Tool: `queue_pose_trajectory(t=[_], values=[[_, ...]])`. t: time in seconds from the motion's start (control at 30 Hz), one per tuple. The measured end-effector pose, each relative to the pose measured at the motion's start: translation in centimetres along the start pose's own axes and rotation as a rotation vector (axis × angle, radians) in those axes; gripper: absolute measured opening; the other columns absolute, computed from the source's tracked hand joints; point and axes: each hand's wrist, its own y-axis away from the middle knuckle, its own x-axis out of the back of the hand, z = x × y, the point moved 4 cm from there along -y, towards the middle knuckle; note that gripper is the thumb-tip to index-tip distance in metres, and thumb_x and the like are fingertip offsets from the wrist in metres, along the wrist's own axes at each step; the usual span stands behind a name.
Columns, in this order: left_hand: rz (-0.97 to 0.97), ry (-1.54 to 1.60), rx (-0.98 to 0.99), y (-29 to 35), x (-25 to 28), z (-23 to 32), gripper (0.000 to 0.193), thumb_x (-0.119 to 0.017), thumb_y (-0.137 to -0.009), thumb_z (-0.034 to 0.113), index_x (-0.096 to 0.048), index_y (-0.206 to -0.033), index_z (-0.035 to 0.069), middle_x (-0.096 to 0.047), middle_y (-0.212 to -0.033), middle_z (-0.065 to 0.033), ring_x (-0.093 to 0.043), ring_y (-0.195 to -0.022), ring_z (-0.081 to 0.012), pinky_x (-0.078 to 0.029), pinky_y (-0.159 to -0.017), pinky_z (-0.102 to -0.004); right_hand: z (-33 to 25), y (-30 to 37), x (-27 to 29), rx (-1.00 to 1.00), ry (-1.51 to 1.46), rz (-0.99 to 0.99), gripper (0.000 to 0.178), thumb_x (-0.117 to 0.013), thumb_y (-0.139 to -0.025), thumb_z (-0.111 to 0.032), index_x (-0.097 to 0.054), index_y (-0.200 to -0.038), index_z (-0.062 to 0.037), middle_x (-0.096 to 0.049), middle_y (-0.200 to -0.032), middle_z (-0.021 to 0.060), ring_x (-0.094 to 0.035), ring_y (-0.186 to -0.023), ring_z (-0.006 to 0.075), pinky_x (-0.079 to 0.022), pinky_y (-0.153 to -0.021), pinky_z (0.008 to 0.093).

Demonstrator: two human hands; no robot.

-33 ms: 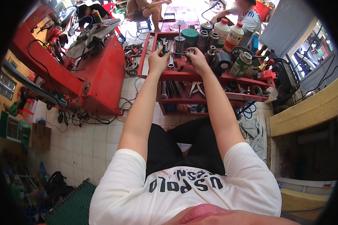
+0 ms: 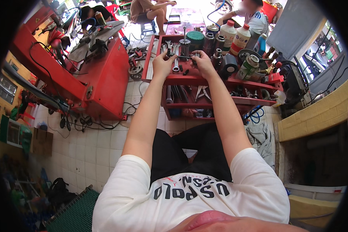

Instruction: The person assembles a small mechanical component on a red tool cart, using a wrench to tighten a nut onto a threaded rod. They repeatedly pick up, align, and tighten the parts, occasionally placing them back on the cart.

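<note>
Over the top tray of a red tool cart, both my hands are closed on dark metal parts. My left hand pinches a small dark metal piece, shaped like a short socket. My right hand grips a dark metal tool, mostly hidden by the fingers. A thin dark rod spans the space between the hands; how it joins either part cannot be made out. Below the rod lie a silver ring wrench and two small dark sockets. A toothed metal part stands just beyond.
Right of my hands stand metal cylinders, white bottles with red caps, a green-and-white can and a green tub. Pliers lie on the lower shelf. A red machine stands left; people sit beyond the cart.
</note>
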Motion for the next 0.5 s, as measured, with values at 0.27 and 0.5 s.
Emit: queue_pose_trajectory(t=[0.27, 0.5], values=[[-0.066, 0.377, 0.092, 0.8, 0.1, 1.7, 0.067, -0.077, -0.090, 0.053, -0.070, -0.126, -0.003, -0.071, -0.086, -0.0038, -0.061, -0.074, -0.0091, -0.051, -0.072, -0.0265, -0.2, -0.1, 0.3, 0.025, 0.003, 0.053, 0.027, -0.056, -0.099, -0.003, -0.050, -0.125, 0.0006, -0.065, -0.082, 0.0099, -0.065, -0.068, 0.0164, -0.051, -0.057, 0.0291], [0.003, 0.616, 0.081, -0.4, 0.0, -1.1, 0.040, -0.069, -0.098, 0.012, -0.060, -0.135, -0.002, -0.072, -0.102, -0.0095, -0.067, -0.085, -0.0118, -0.055, -0.076, -0.0275, 0.1, -0.4, -0.2, 0.028, 0.018, 0.026, 0.026, -0.057, -0.098, -0.003, -0.052, -0.123, 0.0005, -0.065, -0.081, 0.0097, -0.066, -0.067, 0.0163, -0.050, -0.056, 0.0289]])
